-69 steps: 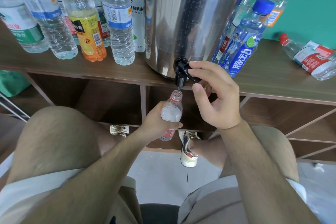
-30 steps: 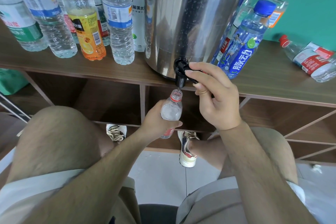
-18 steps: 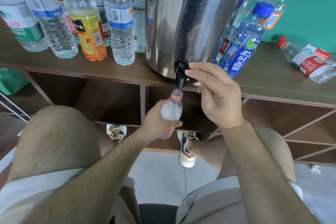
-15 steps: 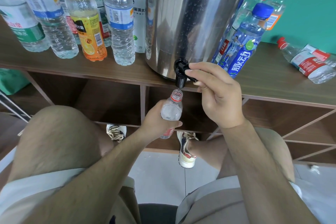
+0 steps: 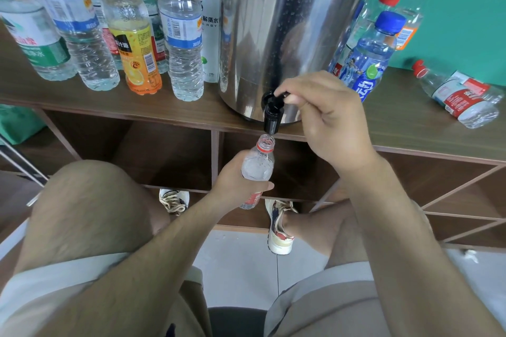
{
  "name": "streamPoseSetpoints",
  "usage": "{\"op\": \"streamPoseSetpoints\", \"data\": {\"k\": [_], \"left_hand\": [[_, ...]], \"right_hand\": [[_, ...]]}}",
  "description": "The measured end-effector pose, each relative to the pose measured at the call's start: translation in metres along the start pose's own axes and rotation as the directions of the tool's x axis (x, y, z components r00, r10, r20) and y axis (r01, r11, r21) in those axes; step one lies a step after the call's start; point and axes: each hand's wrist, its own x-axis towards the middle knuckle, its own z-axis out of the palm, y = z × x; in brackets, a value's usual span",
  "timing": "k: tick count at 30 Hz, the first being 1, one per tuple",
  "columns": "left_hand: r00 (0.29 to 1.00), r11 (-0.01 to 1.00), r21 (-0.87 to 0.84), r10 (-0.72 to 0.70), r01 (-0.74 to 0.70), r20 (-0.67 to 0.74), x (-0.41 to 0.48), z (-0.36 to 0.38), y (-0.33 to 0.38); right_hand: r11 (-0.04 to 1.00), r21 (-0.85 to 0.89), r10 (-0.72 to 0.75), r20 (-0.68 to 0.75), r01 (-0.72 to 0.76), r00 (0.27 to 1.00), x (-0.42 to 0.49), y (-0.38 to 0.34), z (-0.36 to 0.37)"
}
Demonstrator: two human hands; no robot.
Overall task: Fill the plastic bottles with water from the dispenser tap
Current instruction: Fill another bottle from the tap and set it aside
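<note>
My left hand [image 5: 235, 182] grips the bottle [image 5: 257, 169] under the tap [image 5: 271, 115], my right hand [image 5: 325, 120] pinching its lever; filling seems nearly done, so next I should shut it.

Viewpoint: worn on the person's head, above the thighs [image 5: 90, 208].
Facing: forward and steeply down at the tabletop [image 5: 410, 117] edge; dispenser [image 5: 287, 22] upper centre, floor [image 5: 238, 262] lower centre.
Nearness: close; forearms [image 5: 397, 227] run from the bottom edge to mid-frame.
Lens: wide-angle, spanning the tabletop from left edge to right.
</note>
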Motion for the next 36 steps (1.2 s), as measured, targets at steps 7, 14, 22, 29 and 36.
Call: {"op": "streamPoseSetpoints", "data": {"k": [7,14,22,29,36], "left_hand": [[1.000,1.000,0.009,0.006,-0.006,0.002,0.000,-0.002,-0.001],[1.000,1.000,0.015,0.013,-0.013,-0.011,0.000,-0.002,0.003],[1.000,0.999,0.037,0.015,-0.015,-0.005,-0.001,-0.002,0.006],[1.000,0.998,0.060,0.001,-0.001,0.001,0.000,-0.002,0.007],[1.000,0.999,0.034,-0.012,0.012,-0.002,-0.004,-0.004,0.008]], "right_hand": [[0.983,0.094,0.147,0.109,-0.158,0.983,0.023,0.001,0.000],[0.902,0.143,0.424,-0.124,-0.407,0.897,-0.042,0.012,0.009],[0.767,-0.128,0.611,-0.153,-0.628,0.777,-0.061,0.037,0.021],[0.667,-0.182,0.732,-0.021,-0.722,0.681,-0.059,0.052,0.034],[0.685,0.023,0.728,-0.039,-0.728,0.684,-0.061,0.050,0.029]]}}
